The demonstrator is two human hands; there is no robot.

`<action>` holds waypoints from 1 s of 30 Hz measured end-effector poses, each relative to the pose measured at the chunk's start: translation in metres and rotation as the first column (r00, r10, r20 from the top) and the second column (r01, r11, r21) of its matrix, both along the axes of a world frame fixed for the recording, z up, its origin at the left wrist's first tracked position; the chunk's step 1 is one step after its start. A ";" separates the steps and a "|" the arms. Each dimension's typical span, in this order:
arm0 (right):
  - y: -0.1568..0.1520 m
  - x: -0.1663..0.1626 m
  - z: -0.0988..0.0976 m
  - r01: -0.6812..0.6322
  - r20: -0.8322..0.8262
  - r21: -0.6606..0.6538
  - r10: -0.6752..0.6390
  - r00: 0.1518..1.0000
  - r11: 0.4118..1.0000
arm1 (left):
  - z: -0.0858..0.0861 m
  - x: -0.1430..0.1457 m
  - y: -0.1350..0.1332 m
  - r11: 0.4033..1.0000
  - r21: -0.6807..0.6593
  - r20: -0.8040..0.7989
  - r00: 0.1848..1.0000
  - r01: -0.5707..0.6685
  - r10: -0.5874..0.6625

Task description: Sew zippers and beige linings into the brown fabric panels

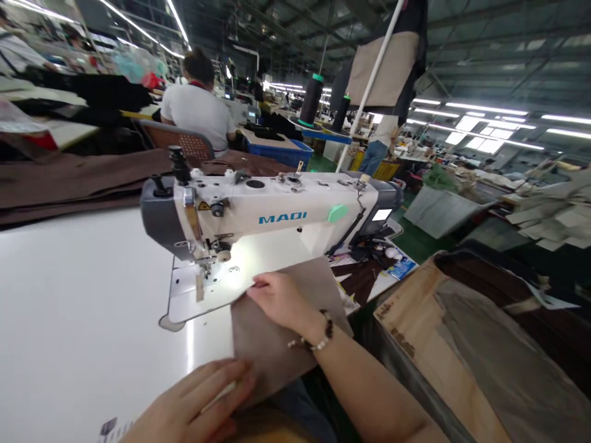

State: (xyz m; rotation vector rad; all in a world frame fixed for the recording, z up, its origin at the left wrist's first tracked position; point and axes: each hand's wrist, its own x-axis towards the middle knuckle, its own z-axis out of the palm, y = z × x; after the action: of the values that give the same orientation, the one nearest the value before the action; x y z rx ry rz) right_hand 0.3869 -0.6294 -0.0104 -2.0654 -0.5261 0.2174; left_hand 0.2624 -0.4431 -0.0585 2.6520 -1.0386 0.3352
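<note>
A flat piece of grey-brown fabric (295, 280) lies at the front of the white sewing machine (240, 212), partly on the table and reaching over its front edge. My right hand (279, 298), with a beaded bracelet at the wrist, pinches the fabric's edge beside the lit needle plate (217, 292). Lower down, my left hand (203, 391) has its fingers stretched out, the tips at the fabric's left edge. The underside of the left fingers is hidden. The presser foot (206, 271) stands left of the fabric, apart from it.
White tabletop (92, 307) spreads to the left. Brown cloth (69, 175) is piled behind it. On the right is a wooden board (429, 307) with fabric pieces. Thread cones (310, 101) stand behind the machine. A seated person (196, 107) in white faces away.
</note>
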 end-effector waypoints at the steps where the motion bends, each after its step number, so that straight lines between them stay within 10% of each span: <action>1: 0.009 0.001 -0.004 -0.050 0.047 -0.035 0.052 0.998 0.998 | -0.006 0.004 -0.001 0.999 0.029 0.020 0.999 -0.041 0.040; 6: -0.015 -0.035 -0.011 -0.193 0.290 -0.374 0.313 0.904 0.907 | -0.038 0.016 0.006 0.978 0.105 0.060 0.983 -0.179 0.174; 10: -0.049 -0.068 -0.023 -0.175 0.297 -0.594 0.417 0.859 0.785 | -0.030 0.013 0.007 0.981 0.071 0.065 0.983 -0.179 0.174; 20: -0.043 -0.065 -0.016 -0.164 0.147 -0.452 0.255 0.956 0.877 | 0.014 0.001 -0.006 0.940 -0.094 -0.303 0.909 -0.328 0.287; 30: -0.026 -0.048 -0.009 -0.110 0.074 -0.742 0.243 0.967 0.662 | 0.005 0.009 0.022 0.844 -0.078 -0.427 0.783 -0.531 0.453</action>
State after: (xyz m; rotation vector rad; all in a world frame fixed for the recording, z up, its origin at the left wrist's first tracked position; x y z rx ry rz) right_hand 0.3384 -0.6557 -0.0199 -2.8462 -0.8498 0.4299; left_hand 0.2710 -0.4211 -0.0531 2.6131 -0.1581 -0.0101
